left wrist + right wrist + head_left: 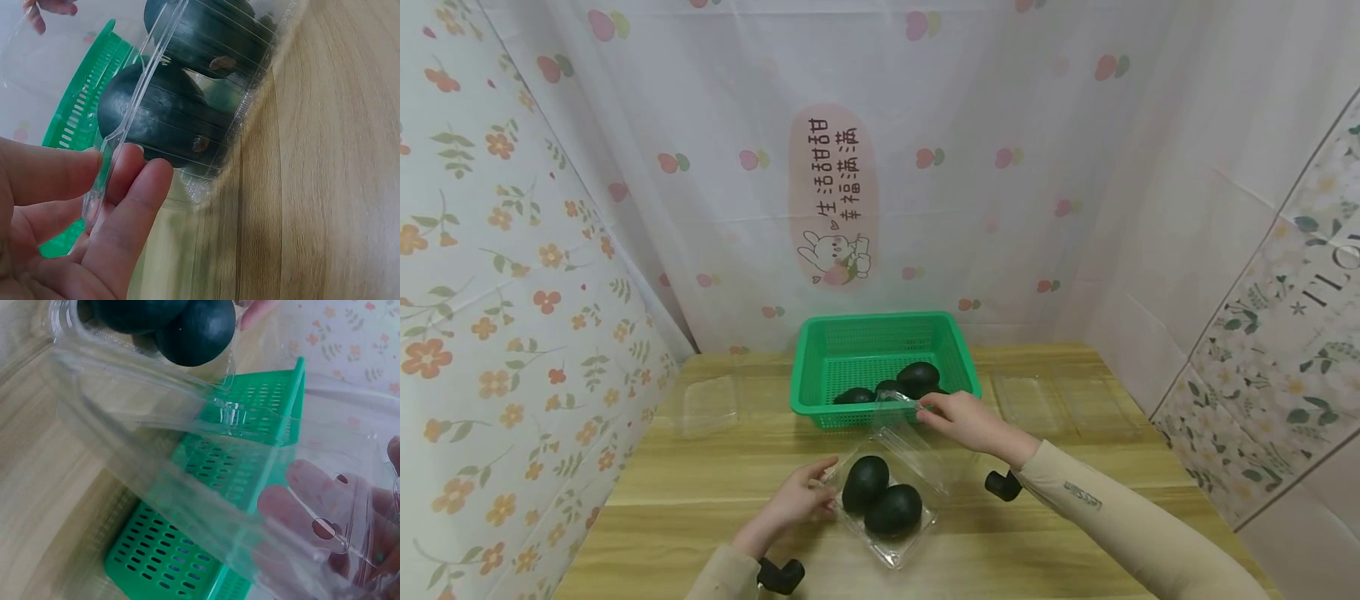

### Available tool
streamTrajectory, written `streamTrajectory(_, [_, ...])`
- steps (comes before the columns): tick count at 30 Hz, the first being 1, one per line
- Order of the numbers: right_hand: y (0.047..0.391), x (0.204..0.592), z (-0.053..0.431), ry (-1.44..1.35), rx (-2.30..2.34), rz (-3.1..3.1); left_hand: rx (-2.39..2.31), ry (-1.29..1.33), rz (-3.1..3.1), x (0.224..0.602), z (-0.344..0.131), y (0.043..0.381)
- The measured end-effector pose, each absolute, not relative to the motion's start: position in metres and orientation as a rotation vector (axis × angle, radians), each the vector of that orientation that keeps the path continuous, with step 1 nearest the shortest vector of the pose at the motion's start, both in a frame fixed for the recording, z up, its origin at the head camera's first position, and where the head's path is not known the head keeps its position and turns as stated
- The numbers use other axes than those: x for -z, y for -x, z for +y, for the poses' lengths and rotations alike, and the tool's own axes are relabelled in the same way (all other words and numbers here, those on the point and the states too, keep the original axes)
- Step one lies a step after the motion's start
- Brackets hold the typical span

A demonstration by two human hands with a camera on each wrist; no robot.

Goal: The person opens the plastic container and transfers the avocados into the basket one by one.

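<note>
Two dark avocados point(893, 510) lie side by side in the base of a clear plastic clamshell box point(891, 557), front and centre on the table. Its hinged lid point(156, 481) stands raised on the side toward the basket. My left hand point(801, 496) pinches the box's rim between thumb and fingers, plainest in the left wrist view. The far edge of the lid is gripped by my right hand point(962, 421), whose fingers show through the clear plastic in the right wrist view. Just behind the lid, a green basket point(797, 367) holds several more avocados point(917, 377).
One clear plastic container point(709, 404) lies on the wooden table point(647, 517) at left. More clear containers point(1028, 404) lie to the right of the basket, hard to make out. Patterned curtains point(985, 233) enclose the table at the back and both sides.
</note>
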State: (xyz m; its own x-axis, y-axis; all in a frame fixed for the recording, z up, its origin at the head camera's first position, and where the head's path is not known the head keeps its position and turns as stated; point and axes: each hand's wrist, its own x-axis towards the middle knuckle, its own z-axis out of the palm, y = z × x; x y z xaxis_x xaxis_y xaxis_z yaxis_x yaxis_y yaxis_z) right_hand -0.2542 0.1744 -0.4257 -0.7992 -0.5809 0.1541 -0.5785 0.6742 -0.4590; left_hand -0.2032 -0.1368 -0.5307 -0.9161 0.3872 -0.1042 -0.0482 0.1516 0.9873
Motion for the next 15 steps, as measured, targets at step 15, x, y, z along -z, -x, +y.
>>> streamTrajectory(15, [0.244, 0.435, 0.188, 0.902, 0.852, 2.908, -1.717, -0.369, 2.284, 0.529, -0.147, 0.218])
